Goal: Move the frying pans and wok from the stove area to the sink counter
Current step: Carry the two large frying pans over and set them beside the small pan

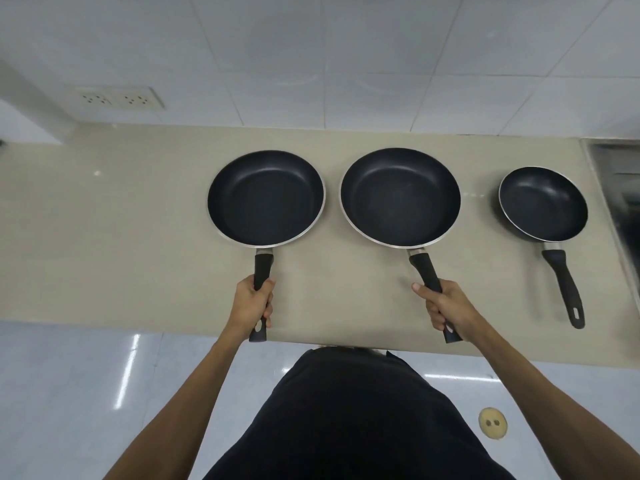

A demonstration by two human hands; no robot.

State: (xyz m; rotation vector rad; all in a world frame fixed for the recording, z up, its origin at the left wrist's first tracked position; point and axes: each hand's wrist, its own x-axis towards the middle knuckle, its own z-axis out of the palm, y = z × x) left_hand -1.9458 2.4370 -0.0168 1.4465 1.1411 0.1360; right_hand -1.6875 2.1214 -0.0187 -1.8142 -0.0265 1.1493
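Your left hand (250, 303) has its fingers wrapped around the black handle of the left pan (266, 197), and your right hand (446, 306) grips the handle of the middle pan (400, 195). Both pans sit mid-worktop (121, 220), nearly touching, handles reaching the near edge. The small pan (543, 204) lies apart, near the right end beside the sink (620, 188).

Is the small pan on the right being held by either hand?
No, the small pan lies untouched, while the left hand and right hand grip other handles.
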